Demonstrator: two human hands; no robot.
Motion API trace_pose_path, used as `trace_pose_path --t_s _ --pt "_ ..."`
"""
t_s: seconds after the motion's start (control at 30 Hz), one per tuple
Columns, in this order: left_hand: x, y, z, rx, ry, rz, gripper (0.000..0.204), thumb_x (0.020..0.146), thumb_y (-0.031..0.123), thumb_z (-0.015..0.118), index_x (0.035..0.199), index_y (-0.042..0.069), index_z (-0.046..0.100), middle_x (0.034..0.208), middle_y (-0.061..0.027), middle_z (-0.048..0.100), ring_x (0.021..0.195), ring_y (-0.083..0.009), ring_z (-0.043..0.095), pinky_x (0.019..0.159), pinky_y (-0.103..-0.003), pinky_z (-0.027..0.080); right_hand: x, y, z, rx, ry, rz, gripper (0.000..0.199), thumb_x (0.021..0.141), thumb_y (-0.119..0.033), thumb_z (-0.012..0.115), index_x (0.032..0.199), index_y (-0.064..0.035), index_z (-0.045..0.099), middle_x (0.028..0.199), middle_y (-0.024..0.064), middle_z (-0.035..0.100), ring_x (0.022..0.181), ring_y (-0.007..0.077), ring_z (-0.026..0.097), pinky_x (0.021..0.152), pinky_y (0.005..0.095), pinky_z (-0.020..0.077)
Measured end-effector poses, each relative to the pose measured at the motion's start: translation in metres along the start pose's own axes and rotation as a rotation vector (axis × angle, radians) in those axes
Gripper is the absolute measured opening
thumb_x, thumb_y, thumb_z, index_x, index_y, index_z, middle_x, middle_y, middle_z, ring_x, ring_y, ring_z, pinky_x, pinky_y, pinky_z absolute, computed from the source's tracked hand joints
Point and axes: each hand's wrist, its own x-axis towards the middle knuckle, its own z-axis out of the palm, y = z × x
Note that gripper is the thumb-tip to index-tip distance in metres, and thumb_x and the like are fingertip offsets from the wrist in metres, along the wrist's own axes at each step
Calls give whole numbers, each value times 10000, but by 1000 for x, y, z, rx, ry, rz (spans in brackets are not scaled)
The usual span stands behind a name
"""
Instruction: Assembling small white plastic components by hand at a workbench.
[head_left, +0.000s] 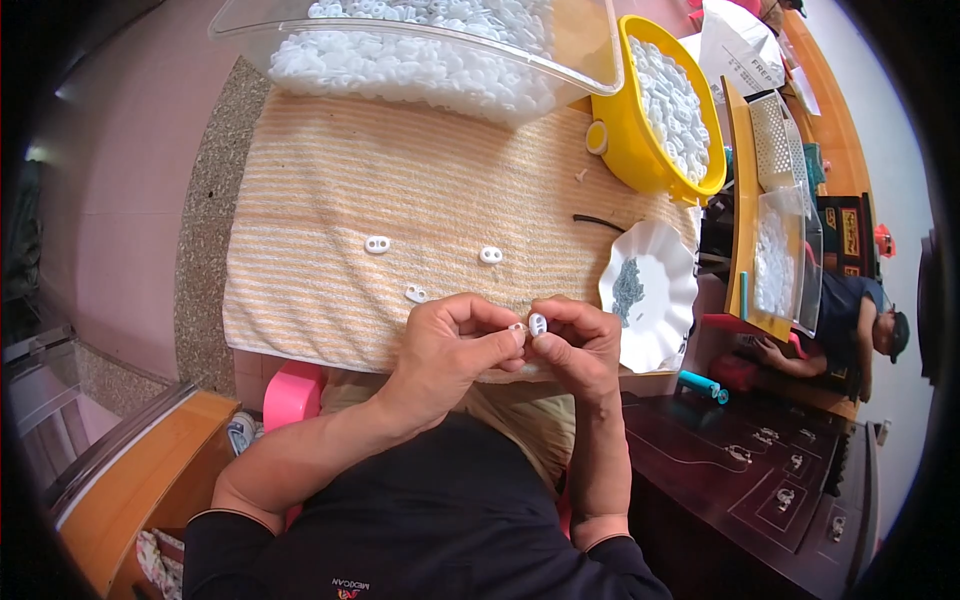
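This looks like a small-parts handwork shop, perhaps within a home. Small white plastic pieces lie heaped in a clear tub at twelve o'clock and in a yellow basin between one and two; a striped towel lies spread in the middle. Near three o'clock, another person appears beside a clear box holding more white pieces

In my right hand I pinch a small white oval plastic piece with two holes, its long axis running near to far. Just to its left, my left hand grips a tiny pale plastic piece, mostly hidden by my fingertips. Both sit close together on the near side; whether they touch, I cannot tell.
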Motion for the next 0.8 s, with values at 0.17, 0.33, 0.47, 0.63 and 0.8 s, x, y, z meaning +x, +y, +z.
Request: trace_pose_path --t_s 0.17,0.33,0.47,0.63,0.8 --pt "1 -1 0 23 4 11 122 855 23 647 953 -30 599 838 -115 662 727 -155 663 682 -275 575 0 -3 2 -15 -2 -7 297 810 51 665 1102 67 609 971 144 646 836 192 655 722 322 578" --pt "1 -2 0 40 4 26 121 854 22 648 951 -31 601 833 -109 660 729 -146 656 680 -265 565 2 -6 3 -35 -29 -17 294 807 67 660 1098 69 614 960 141 635 838 193 651 730 315 574" --pt "1 -2 0 42 4 15 120 854 18 646 954 -33 601 831 -108 657 731 -143 652 679 -261 560 2 -6 1 -79 -31 -51 296 805 70 659 1099 68 617 957 141 635 840 191 648 728 308 570" --pt "1 -2 1 26 20 9 112 838 28 659 924 -37 625 839 -85 661 712 -106 632 662 -223 532 2 -7 0 -65 -40 -58 298 801 80 657 1096 61 626 942 134 635 840 179 639 730 290 554" --pt "2 -3 0 57 7 32 121 841 32 659 934 -38 627 847 -86 663 718 -107 636 668 -227 536 4 -7 1 -28 -58 -97 301 791 89 660 1089 52 636 924 123 638 840 163 624 734 263 522"
